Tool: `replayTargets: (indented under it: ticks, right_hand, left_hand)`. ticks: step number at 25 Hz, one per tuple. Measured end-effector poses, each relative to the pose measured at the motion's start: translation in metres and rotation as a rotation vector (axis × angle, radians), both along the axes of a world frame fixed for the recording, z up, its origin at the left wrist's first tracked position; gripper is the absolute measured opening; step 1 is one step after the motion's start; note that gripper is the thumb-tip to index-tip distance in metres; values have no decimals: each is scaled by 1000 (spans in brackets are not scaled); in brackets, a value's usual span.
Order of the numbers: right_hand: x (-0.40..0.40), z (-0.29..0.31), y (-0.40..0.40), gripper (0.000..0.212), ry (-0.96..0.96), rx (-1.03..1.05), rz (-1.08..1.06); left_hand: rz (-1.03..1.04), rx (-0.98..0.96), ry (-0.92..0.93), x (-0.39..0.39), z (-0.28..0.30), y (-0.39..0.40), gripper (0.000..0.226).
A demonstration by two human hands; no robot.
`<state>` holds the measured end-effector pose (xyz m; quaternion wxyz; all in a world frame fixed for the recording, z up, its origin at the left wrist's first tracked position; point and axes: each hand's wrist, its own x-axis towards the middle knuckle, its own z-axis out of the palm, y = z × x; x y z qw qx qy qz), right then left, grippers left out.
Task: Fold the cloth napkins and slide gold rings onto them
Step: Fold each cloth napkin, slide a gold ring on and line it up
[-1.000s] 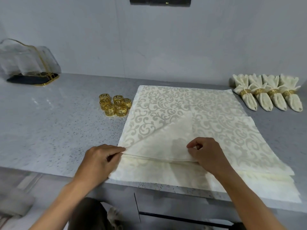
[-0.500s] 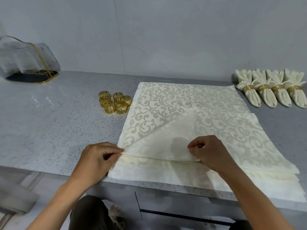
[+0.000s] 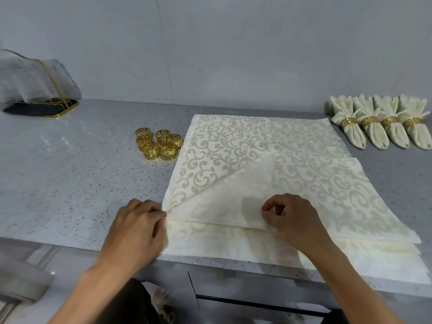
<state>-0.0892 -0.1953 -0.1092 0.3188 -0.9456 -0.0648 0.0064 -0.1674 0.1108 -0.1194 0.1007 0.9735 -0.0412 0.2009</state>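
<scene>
A cream damask napkin (image 3: 245, 146) lies on top of a stack of napkins on the grey counter, with one corner folded over into a pale triangle (image 3: 233, 197). My left hand (image 3: 138, 228) pinches the fold's left point at the napkin's near-left corner. My right hand (image 3: 294, 220) pinches the folded edge near its right end. Several loose gold rings (image 3: 159, 145) sit in a cluster just left of the napkin. Several folded napkins with gold rings on them (image 3: 381, 127) lie in a row at the far right.
A clear holder with gold trim on a dark base (image 3: 37, 90) stands at the far left by the wall. The grey speckled counter (image 3: 70, 178) stretches left of the stack. The lower napkins (image 3: 233, 249) overhang the counter's front edge.
Both hands stay pinched on the folded edge. The view has tilted slightly, shifting everything in the frame a little.
</scene>
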Motion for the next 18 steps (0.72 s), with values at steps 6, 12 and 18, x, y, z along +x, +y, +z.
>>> replayTargets:
  ticks: [6,12,18]
  right_hand:
    - [-20,-16,4,17,-256,-219,38]
    - [10,14,22,34,-375,-334,104]
    - [106,-23,35,61,-9,-448,172]
  left_hand:
    - [-266,-45,232,66,19,-90,54]
    - [-289,133,387,94,-22,-99,65]
    - [-278,138,378,96,-22,-100,78]
